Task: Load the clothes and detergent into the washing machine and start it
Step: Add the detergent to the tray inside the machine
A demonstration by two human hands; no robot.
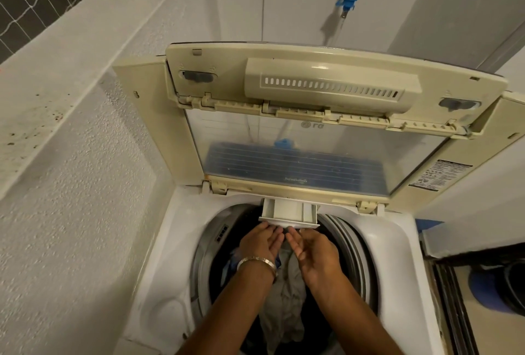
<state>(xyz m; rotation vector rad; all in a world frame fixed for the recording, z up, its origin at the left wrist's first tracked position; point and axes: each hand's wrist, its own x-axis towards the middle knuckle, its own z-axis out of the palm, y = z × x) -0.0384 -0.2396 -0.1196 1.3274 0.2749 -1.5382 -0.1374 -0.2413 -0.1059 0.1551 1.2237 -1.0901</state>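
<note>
Both hands reach the boxy white plastic drawer (289, 212) jutting over the round drum (352, 252): left hand (262, 242) and right hand (314, 252), fingers straight, touch its front lip. Crumpled pale clothes (287, 295) lie below.

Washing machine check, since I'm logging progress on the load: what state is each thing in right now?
Lid: raised, folded back.
Detergent drawer: pulled out over the drum.
Drum: open, clothes inside.
Clothes: loaded, bunched in the drum.
Left hand: open, fingertips at the drawer front.
Right hand: open, fingertips at the drawer front.
</note>
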